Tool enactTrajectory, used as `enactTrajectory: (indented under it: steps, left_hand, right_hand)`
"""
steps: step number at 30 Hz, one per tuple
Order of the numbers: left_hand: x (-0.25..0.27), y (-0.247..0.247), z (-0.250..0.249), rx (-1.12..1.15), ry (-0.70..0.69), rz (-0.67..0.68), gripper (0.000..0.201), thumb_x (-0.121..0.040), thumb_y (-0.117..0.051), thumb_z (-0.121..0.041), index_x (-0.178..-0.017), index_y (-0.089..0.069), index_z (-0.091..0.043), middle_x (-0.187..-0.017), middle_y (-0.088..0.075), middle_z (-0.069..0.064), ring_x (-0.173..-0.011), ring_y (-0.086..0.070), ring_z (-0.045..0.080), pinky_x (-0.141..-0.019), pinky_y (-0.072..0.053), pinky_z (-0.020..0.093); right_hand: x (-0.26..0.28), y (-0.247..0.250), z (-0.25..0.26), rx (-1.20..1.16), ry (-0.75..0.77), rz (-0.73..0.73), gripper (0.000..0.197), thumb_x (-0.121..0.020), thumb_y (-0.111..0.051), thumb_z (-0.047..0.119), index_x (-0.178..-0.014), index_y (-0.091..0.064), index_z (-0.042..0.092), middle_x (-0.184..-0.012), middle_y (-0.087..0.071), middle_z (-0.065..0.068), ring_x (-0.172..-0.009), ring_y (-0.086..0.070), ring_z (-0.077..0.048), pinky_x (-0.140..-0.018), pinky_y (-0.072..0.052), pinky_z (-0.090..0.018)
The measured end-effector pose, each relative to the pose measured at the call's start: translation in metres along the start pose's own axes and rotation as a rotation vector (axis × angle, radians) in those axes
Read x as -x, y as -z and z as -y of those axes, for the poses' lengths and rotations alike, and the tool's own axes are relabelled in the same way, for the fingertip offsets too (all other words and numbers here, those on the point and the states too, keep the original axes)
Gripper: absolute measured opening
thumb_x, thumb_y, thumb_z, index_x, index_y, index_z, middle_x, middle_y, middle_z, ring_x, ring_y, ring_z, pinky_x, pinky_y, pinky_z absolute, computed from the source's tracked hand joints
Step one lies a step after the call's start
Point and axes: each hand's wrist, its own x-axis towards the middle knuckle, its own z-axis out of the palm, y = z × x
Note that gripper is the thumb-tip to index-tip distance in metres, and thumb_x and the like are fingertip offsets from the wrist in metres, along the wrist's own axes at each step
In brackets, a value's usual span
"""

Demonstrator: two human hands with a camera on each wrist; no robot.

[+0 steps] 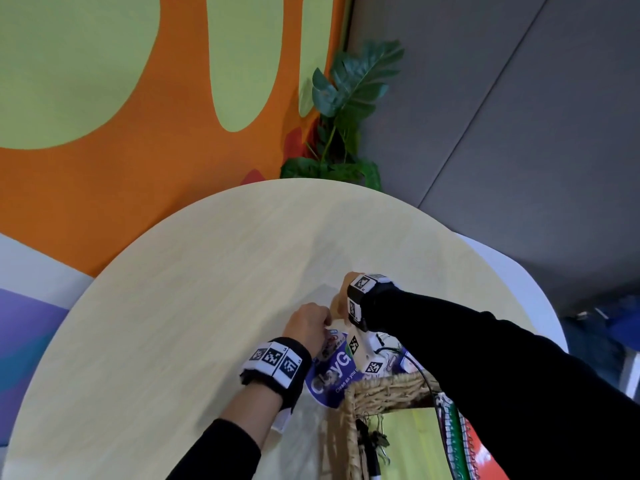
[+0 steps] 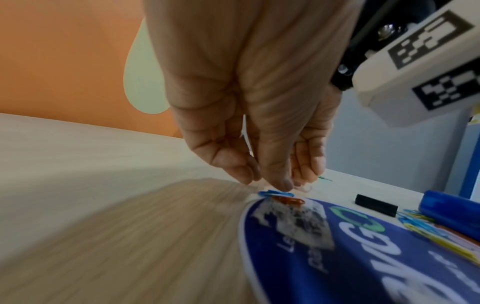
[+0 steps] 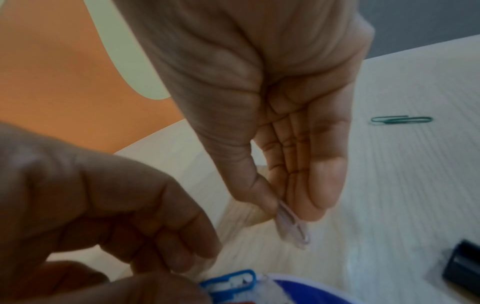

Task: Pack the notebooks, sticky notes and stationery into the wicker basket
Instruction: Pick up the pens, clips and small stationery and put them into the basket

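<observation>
Woven wicker basket (image 1: 384, 389), near table edge: holds a yellow-green notebook (image 1: 412, 441), spiral-bound pads (image 1: 457, 441) and black binder clips (image 1: 375, 441).

Right hand (image 3: 272, 123): thumb and forefinger pinch a pale pink paper clip (image 3: 293, 224).

Left hand (image 2: 249, 107): fingertips curled down at a blue paper clip (image 2: 275, 193); hold unclear.

Outstanding, by the look of it: orange paper clip (image 2: 288, 200), green paper clip (image 3: 401, 119), small black block (image 2: 376, 204), on or beside a blue printed sheet (image 2: 363, 257).

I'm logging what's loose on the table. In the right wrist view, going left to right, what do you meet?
Left hand → blue paper clip → pale paper clip pinched by the right hand → green paper clip → black block.
</observation>
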Motion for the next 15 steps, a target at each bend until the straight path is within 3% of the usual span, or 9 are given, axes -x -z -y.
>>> enactTrajectory:
  steps: [2,4,6,8,10,12,15]
  left_hand:
    - [-0.003,0.001,-0.004,-0.051,-0.001,0.032,0.023,-0.088,-0.055,-0.011,-0.107,-0.066,-0.005,-0.111,-0.065,0.013,-0.102,-0.063,0.029,-0.085,-0.048,0.032]
    - [-0.007,0.001,-0.008,-0.129,-0.017,0.087,0.023,-0.089,-0.057,-0.014,-0.106,-0.067,-0.002,-0.111,-0.067,0.014,-0.102,-0.064,0.030,-0.085,-0.049,0.033]
    - [-0.009,-0.001,-0.012,-0.217,-0.016,0.137,0.027,-0.090,-0.057,-0.012,-0.113,-0.064,-0.001,-0.115,-0.066,0.016,-0.106,-0.063,0.031,-0.089,-0.049,0.034]
    - [-0.011,-0.003,-0.015,-0.281,-0.019,0.149,0.032,-0.091,-0.056,-0.009,-0.120,-0.058,0.002,-0.122,-0.061,0.018,-0.112,-0.060,0.033,-0.093,-0.047,0.035]
    - [-0.010,-0.003,-0.018,-0.300,-0.026,0.157,0.030,-0.092,-0.054,-0.010,-0.118,-0.057,0.004,-0.124,-0.059,0.019,-0.115,-0.058,0.033,-0.096,-0.046,0.035]
    - [-0.009,-0.002,-0.020,-0.290,-0.032,0.176,0.027,-0.093,-0.053,-0.009,-0.114,-0.060,0.006,-0.121,-0.063,0.019,-0.113,-0.061,0.032,-0.094,-0.047,0.035]
    - [-0.005,0.002,-0.022,-0.250,-0.007,0.169,0.028,-0.093,-0.053,-0.012,-0.113,-0.058,0.006,-0.120,-0.063,0.021,-0.110,-0.061,0.035,-0.091,-0.049,0.037]
  right_hand:
    - [0.007,0.004,-0.005,0.149,-0.006,0.034,0.031,-0.080,-0.071,0.020,-0.108,-0.069,0.008,-0.102,-0.066,-0.014,-0.102,-0.065,-0.029,-0.090,-0.054,-0.044]
    - [-0.006,0.010,-0.009,0.175,-0.014,0.034,0.020,-0.071,-0.076,0.025,-0.088,-0.071,0.015,-0.082,-0.063,-0.007,-0.081,-0.064,-0.025,-0.078,-0.055,-0.043]
    - [-0.037,0.014,-0.022,0.127,0.005,0.010,0.025,-0.057,-0.083,0.030,-0.068,-0.065,0.017,-0.080,-0.070,-0.003,-0.070,-0.062,-0.021,-0.071,-0.055,-0.039]
    - [-0.027,0.027,-0.030,-0.011,0.045,-0.049,0.020,-0.063,-0.080,0.024,-0.058,-0.065,0.012,-0.078,-0.075,-0.007,-0.064,-0.066,-0.023,-0.074,-0.061,-0.041]
    - [0.024,0.049,-0.029,-0.201,0.113,-0.125,0.018,-0.076,-0.070,0.013,-0.063,-0.071,0.001,-0.068,-0.073,-0.013,-0.057,-0.066,-0.021,-0.072,-0.062,-0.035]
    - [0.065,0.063,-0.042,-0.368,0.154,-0.196,0.017,-0.078,-0.068,0.006,-0.074,-0.073,-0.009,-0.068,-0.072,-0.019,-0.052,-0.065,-0.020,-0.067,-0.063,-0.034]
    - [0.106,0.055,-0.069,-0.432,0.195,-0.275,0.011,-0.077,-0.067,0.002,-0.075,-0.072,-0.008,-0.065,-0.071,-0.018,-0.047,-0.064,-0.016,-0.059,-0.061,-0.027]
